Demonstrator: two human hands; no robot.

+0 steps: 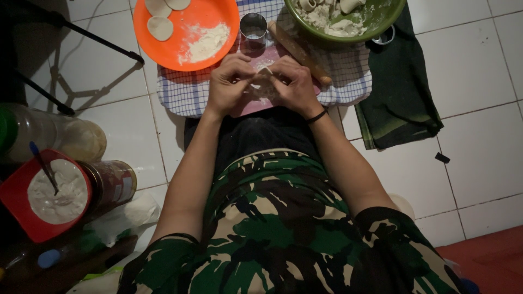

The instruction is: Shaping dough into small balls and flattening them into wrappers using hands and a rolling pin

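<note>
On the pink board [256, 103] before me, my two hands meet over a small piece of white dough [260, 83]. My left hand [229, 81] is curled, with the fingers [235, 64] bent down and pressed together on the left edge of the dough. My right hand [297, 84] is curled in the same way from the other side, and its fingers [280, 69] pinch the right edge. Both hands touch each other at the fingertips, and the dough shows only a little between them, so I cannot tell its full shape. My right wrist has a thin black band [317, 116]. Under the board lies a white cloth with blue checks [182, 90], spread on the white tile floor [479, 71]. Just behind my hands stands a small round metal cutter [253, 27], upright, and beside it a wooden rolling pin [297, 51] lies slanted, its end near my right hand. Behind the left hand is an orange plate [182, 51] with a heap of flour [207, 42] and some flat dough rounds [159, 27]. Behind the right hand is a green bowl [384, 16] with pieces of dough inside. A dark green cloth [400, 92] lies to the right, partly under the bowl. Far on my left, near my elbow, I see a red tub [16, 190] of white paste with a spoon [43, 166] in it, and jars [111, 182] just beside it.
</note>
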